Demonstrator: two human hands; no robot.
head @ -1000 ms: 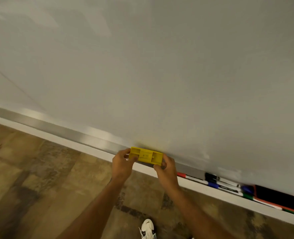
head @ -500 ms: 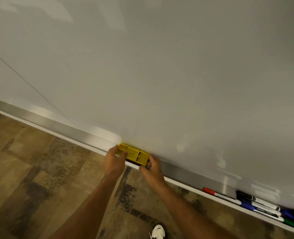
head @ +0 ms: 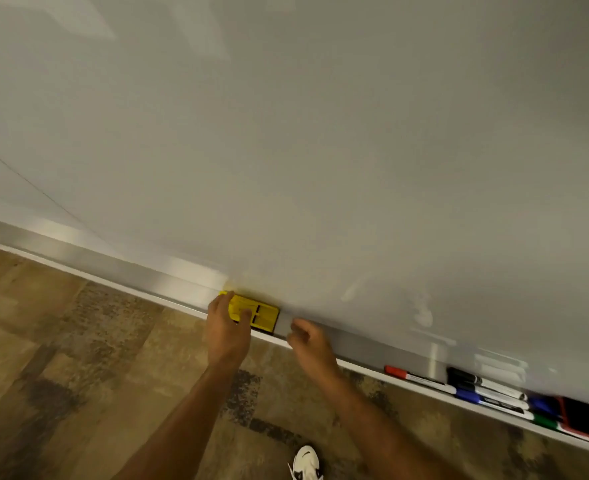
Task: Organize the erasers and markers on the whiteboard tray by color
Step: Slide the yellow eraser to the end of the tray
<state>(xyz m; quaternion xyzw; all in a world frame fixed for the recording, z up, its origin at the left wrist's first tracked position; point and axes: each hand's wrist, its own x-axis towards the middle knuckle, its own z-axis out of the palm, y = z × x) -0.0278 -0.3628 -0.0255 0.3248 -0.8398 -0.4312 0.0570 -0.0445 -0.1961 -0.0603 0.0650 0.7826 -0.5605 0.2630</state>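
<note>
- A white shoe [head: 305, 463] is seen nearest, on the patterned floor [head: 61, 358], between the 2 forearms.
- The left hand [head: 227, 329] is laid over the left end of the yellow eraser [head: 258, 315], with fingers spread loosely on top; whether it is gripped or only touched cannot be told.
- The right hand [head: 308, 342] is held just right of the eraser, clear of it, loosely curled and carrying nothing.
- The eraser is found on the whiteboard tray [head: 355, 348], flat against the foot of the whiteboard [head: 320, 150], with its long axis along the tray's run, up-left to down-right.
- The relation that matters is judged to be this: the eraser lies directly ahead of the left hand, while the unsorted things lie well apart to the right, down the tray.
- There, 1 red marker [head: 417, 378] is seen first, then a black marker [head: 483, 382] and a blue marker [head: 490, 400] beside it, all laid lengthwise.
- At the frame edge a green marker [head: 545, 421] and a dark eraser with red trim [head: 587, 419] are partly cut off.
- The right hand is the nearer to that cluster, so a reach rightward along the tray is judged the likelier next move.
</note>
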